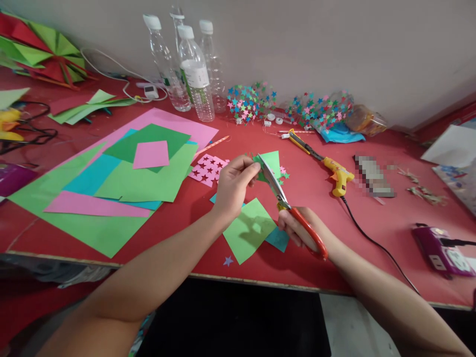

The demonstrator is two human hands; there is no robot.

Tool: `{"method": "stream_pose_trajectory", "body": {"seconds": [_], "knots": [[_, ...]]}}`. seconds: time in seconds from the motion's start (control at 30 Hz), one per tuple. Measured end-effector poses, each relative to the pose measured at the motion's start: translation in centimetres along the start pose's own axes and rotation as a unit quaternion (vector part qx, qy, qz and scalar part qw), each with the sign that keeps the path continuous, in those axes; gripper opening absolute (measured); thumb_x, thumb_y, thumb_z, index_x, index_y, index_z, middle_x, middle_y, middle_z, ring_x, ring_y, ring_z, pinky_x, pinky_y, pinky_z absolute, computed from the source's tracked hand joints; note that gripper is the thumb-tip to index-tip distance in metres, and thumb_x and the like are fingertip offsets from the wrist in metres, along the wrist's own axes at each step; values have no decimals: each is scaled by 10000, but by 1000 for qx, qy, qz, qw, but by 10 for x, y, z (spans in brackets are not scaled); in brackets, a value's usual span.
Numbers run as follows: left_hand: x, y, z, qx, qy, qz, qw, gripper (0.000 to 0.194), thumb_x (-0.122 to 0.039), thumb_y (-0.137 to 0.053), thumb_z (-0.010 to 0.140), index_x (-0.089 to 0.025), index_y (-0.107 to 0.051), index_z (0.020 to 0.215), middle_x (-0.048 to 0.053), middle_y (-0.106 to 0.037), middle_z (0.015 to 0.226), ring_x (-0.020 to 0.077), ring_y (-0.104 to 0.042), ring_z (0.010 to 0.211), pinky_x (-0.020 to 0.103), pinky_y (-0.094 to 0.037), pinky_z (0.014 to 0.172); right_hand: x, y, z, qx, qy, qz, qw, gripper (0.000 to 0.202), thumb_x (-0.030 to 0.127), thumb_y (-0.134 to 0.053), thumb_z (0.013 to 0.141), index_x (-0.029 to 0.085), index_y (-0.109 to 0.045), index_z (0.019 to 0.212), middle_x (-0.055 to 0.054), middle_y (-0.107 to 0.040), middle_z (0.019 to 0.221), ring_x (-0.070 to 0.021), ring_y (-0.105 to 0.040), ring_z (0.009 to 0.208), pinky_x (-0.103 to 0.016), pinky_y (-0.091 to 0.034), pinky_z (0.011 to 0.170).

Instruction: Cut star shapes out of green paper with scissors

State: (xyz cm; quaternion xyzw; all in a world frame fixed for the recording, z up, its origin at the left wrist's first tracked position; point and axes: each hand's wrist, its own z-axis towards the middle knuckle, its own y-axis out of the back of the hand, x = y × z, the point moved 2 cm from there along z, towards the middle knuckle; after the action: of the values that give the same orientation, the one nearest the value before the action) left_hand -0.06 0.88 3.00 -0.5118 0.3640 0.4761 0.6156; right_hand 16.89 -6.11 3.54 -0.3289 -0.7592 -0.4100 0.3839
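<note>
My right hand (297, 225) is wrapped round the orange-red handles of a pair of scissors (275, 183), whose blades point up and left. The blade tips reach the fingertips of my left hand (236, 181). Thumb and forefinger there are pinched on a small piece of green paper (256, 158), mostly hidden by the fingers. Beneath the hands lies a light green paper square (249, 233), over blue paper (278, 240). Behind the scissors is another green paper piece (273, 161) with small cut stars (284, 173) beside it. Pink paper with star-shaped holes (204, 171) lies left of my left hand.
Stacked coloured paper sheets (111, 233) cover the left. Clear plastic bottles (197, 79) stand at the wall, beside star-filled containers (245, 101). A yellow glue gun (336, 173) lies right, its black cord trailing to the front edge. A purple power box (442, 253) sits far right.
</note>
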Motion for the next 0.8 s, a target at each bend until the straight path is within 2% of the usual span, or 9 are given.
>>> {"method": "stream_pose_trajectory", "body": {"seconds": [0.5,0.57,0.63,0.7,0.73,0.8], "knots": [[3,2,1,-7,5,3,1000,190,-235,-612,808,-204,-555,630,-38,-453,561,83,-421,538,240,-366,542,-5,0,4,-19,-28,-9,999,490,641,-464,857,194,-522,664,53,-449,374,-93,-427,359,-233,-383,452],[5,4,1,-31,-15,27,999,165,-247,-631,797,-208,-585,643,-17,-512,656,98,-486,634,248,-410,617,-6,0,5,-17,-33,-11,999,478,625,-473,860,195,-520,656,52,-456,369,-92,-428,353,-231,-382,447],[7,5,2,-55,-33,44,997,130,-249,-659,773,-209,-617,657,18,-602,890,129,-564,872,265,-448,765,-7,0,6,-13,-33,-9,999,480,628,-472,858,194,-524,660,53,-460,364,-91,-423,344,-232,-384,443],[9,5,4,-55,-27,34,998,108,-246,-669,761,-207,-630,667,32,-609,1099,160,-547,1073,287,-436,888,-8,1,8,-8,-31,0,999,494,644,-465,856,192,-527,665,57,-454,355,-89,-413,332,-234,-385,439],[11,4,5,-45,-16,19,999,107,-245,-664,763,-206,-627,671,33,-614,1106,162,-550,1075,293,-434,896,-9,1,8,-6,-30,6,1000,502,650,-462,857,192,-526,664,60,-448,350,-87,-406,325,-233,-382,433],[12,3,7,-25,4,-6,1000,111,-244,-645,778,-208,-615,677,21,-628,930,137,-571,903,280,-442,812,-11,1,10,-1,-24,17,1000,508,651,-462,864,190,-527,661,64,-440,344,-84,-395,315,-230,-374,423]]}}
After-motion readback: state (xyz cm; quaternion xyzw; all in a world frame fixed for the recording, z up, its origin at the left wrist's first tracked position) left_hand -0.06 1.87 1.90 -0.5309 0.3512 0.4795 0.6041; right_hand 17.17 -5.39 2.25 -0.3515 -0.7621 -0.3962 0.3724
